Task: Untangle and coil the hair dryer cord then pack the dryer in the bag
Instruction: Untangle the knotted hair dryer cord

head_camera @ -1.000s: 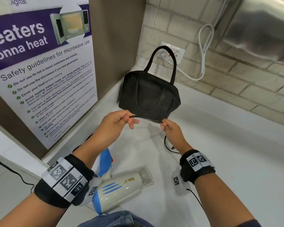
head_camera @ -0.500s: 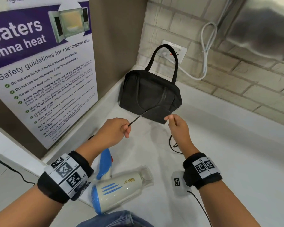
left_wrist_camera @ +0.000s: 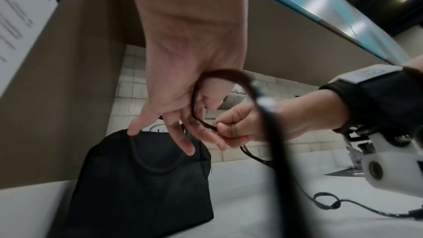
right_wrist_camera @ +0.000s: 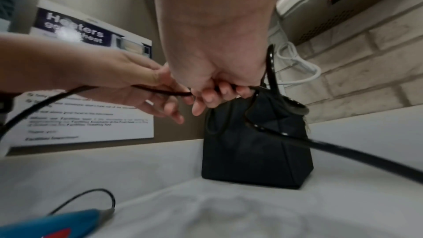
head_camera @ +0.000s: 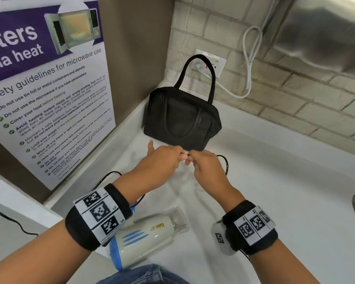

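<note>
- Your left hand (head_camera: 162, 160) and right hand (head_camera: 205, 167) meet, both pinching the black cord (left_wrist_camera: 201, 118); passing a loop, likely, to build the coil.
- The hair dryer (head_camera: 148, 240) lies on the counter near you; the black bag (head_camera: 180, 119) waits beyond, closed.

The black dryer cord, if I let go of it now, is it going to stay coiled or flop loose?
Probably flop loose. The cord looks thin and limp: it curves freely between the left hand and right hand and trails in slack curls on the counter. It looks light too, so any loop likely needs holding or tucking.
</note>
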`<state>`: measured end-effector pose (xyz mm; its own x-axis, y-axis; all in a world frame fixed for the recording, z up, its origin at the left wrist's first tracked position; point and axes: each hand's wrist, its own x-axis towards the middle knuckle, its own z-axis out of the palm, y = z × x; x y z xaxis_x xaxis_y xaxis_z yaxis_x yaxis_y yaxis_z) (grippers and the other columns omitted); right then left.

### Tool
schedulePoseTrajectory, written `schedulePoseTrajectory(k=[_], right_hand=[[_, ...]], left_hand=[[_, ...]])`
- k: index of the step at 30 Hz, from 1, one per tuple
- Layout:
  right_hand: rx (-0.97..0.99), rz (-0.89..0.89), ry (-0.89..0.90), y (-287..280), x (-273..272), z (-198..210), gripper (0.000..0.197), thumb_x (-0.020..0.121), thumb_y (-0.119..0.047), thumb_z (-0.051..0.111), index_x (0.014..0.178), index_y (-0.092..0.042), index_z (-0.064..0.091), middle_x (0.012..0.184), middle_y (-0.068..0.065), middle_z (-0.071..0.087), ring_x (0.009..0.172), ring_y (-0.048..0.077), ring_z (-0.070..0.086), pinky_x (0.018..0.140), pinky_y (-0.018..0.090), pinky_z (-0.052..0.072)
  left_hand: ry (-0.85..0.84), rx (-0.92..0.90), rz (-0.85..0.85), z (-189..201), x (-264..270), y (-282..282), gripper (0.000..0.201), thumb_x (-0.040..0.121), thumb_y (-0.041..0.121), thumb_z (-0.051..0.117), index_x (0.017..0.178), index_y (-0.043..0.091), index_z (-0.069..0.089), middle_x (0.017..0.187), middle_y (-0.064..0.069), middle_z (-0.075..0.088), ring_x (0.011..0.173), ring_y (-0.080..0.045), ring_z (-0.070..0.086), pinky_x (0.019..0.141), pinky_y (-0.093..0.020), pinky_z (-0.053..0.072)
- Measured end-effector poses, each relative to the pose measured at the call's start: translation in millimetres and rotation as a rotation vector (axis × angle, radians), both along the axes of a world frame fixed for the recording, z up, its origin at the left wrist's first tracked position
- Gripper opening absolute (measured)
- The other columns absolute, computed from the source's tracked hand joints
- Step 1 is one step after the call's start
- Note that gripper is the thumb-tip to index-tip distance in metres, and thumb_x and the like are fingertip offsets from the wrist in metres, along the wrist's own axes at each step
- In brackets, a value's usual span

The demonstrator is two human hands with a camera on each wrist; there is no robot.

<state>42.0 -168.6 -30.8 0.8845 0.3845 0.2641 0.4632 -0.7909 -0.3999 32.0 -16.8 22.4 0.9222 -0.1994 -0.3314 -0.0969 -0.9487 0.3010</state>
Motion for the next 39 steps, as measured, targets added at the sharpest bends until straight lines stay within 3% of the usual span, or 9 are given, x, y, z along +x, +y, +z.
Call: schedulePoseTrajectory(k=[4, 8, 11, 15, 19, 26, 32, 36, 39], right_hand=[[0.103, 0.07, 0.079, -4, 2, 0, 0.03, 0.075, 0.009, 0.04, 0.069, -0.018, 0.052, 0.063, -0.006, 0.049, 0.067, 0.016, 0.044, 0.06, 0.023, 0.031], [0.207, 0.06, 0.174, -10, 8, -3, 0.028, 0.071, 0.013, 0.034, 0.066, -0.013, 0.043, 0.061, -0.001, 0.044, 0.059, 0.012, 0.039, 0.057, 0.018, 0.031], [0.26, 0.014, 0.208, -15, 15, -13, 0.031, 0.074, 0.017, 0.034, 0.066, -0.012, 0.042, 0.061, -0.003, 0.042, 0.058, 0.009, 0.037, 0.056, 0.015, 0.03], [0.261, -0.083, 0.273, -29, 24, -28, 0.032, 0.077, 0.016, 0.035, 0.066, -0.013, 0.04, 0.061, -0.004, 0.04, 0.058, 0.01, 0.036, 0.055, 0.015, 0.03], [0.255, -0.126, 0.316, -32, 26, -35, 0.031, 0.077, 0.015, 0.035, 0.066, -0.012, 0.042, 0.063, 0.001, 0.042, 0.058, 0.012, 0.035, 0.053, 0.016, 0.029], [0.255, -0.197, 0.354, -31, 31, -48, 0.03, 0.081, 0.013, 0.037, 0.066, -0.012, 0.043, 0.064, 0.001, 0.042, 0.059, 0.011, 0.035, 0.054, 0.014, 0.03], [0.075, -0.286, 0.294, -34, 30, -42, 0.023, 0.093, -0.007, 0.037, 0.074, -0.013, 0.048, 0.067, 0.004, 0.052, 0.066, 0.024, 0.048, 0.063, 0.031, 0.038], [-0.066, -0.305, 0.214, -22, 17, -22, 0.019, 0.1, -0.018, 0.033, 0.099, -0.006, 0.047, 0.073, 0.009, 0.056, 0.064, 0.028, 0.05, 0.056, 0.032, 0.034], [-0.188, -0.232, 0.181, -7, 2, -6, 0.022, 0.101, -0.021, 0.031, 0.104, -0.005, 0.045, 0.077, 0.012, 0.059, 0.065, 0.029, 0.052, 0.055, 0.033, 0.034]], left_hand=[[-0.277, -0.182, -0.064, -3, -10, 14, 0.024, 0.092, 0.006, 0.046, 0.104, 0.015, 0.065, 0.105, -0.006, 0.068, 0.107, -0.026, 0.055, 0.103, -0.044, 0.029], [-0.38, -0.328, -0.091, -5, -21, 29, 0.029, 0.089, 0.001, 0.048, 0.081, 0.022, 0.066, 0.086, -0.006, 0.068, 0.089, -0.024, 0.058, 0.095, -0.044, 0.039], [-0.347, -0.437, -0.024, -1, -20, 32, 0.039, 0.089, -0.005, 0.042, 0.066, 0.026, 0.046, 0.072, 0.0, 0.055, 0.074, -0.018, 0.042, 0.106, -0.037, 0.03], [-0.343, -0.498, 0.041, -3, -23, 42, 0.042, 0.088, -0.011, 0.037, 0.062, 0.021, 0.044, 0.068, 0.0, 0.057, 0.077, -0.011, 0.037, 0.1, 0.006, -0.004], [-0.364, -0.578, 0.005, -17, -20, 49, 0.049, 0.088, -0.011, 0.039, 0.06, 0.03, 0.043, 0.052, 0.014, 0.049, 0.061, -0.003, 0.052, 0.114, -0.013, 0.002], [-0.374, -0.62, 0.013, -21, -17, 60, 0.052, 0.09, -0.007, 0.041, 0.058, 0.033, 0.045, 0.063, 0.006, 0.059, 0.072, -0.01, 0.056, 0.111, -0.006, 0.002], [-0.277, -0.422, 0.068, -24, -9, 75, 0.039, 0.089, -0.008, 0.036, 0.075, 0.022, 0.055, 0.073, 0.005, 0.064, 0.068, -0.002, 0.058, 0.12, -0.036, -0.002], [-0.277, 0.063, -0.005, -26, -4, 78, 0.049, 0.082, -0.009, 0.04, 0.12, 0.019, 0.055, 0.108, 0.003, 0.065, 0.108, -0.016, 0.055, 0.117, -0.039, -0.008], [-0.303, 0.193, -0.094, -19, -5, 57, 0.055, 0.082, -0.007, 0.04, 0.133, 0.015, 0.044, 0.112, -0.006, 0.061, 0.112, -0.021, 0.053, 0.118, -0.037, -0.005]])
